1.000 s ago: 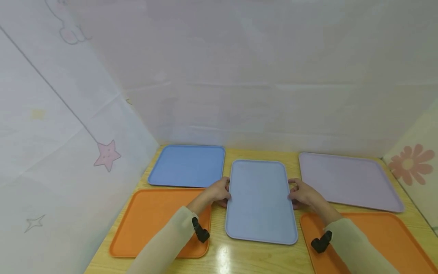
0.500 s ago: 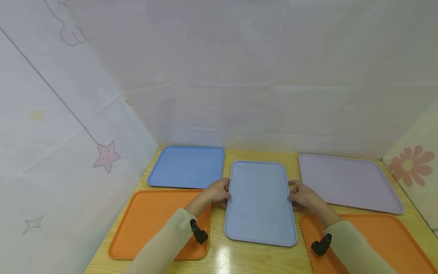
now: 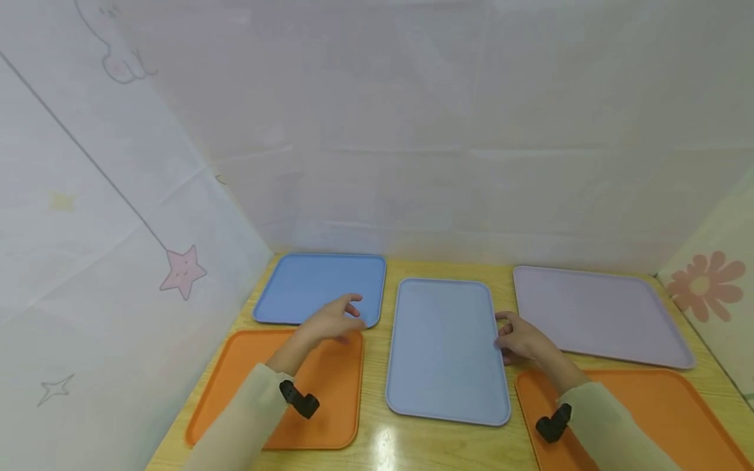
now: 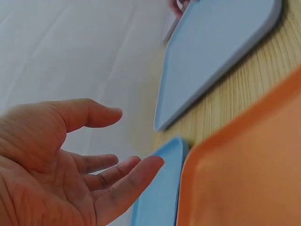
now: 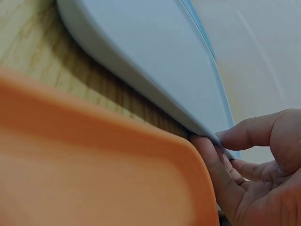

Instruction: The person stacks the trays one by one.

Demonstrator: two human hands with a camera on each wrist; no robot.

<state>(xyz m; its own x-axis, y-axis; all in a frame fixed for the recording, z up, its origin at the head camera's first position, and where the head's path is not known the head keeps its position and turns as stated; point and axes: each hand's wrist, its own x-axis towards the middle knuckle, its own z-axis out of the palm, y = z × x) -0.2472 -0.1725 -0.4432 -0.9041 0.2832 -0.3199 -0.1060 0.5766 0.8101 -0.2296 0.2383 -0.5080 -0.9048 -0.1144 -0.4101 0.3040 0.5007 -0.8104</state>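
A pale blue tray (image 3: 448,353) lies lengthwise in the middle of the wooden table. My right hand (image 3: 518,339) is at its right edge; in the right wrist view the thumb (image 5: 249,133) is on the rim with the fingers against the underside, pinching the tray. My left hand (image 3: 330,320) is off the tray, over the gap between the blue tray (image 3: 324,281) and the left orange tray (image 3: 235,386). In the left wrist view its fingers (image 4: 127,186) are spread and loosely bent, with nothing between them and the thumb.
At the back right lies a lilac tray (image 3: 601,314). A second orange tray (image 3: 660,412) is at the front right, under my right forearm. White printed sheets (image 3: 377,131) stand up behind the table (image 3: 436,451) and along both sides.
My left hand has let go of the pale blue tray's left edge and moved left, toward the blue and orange trays. The right hand keeps its place on the right edge.
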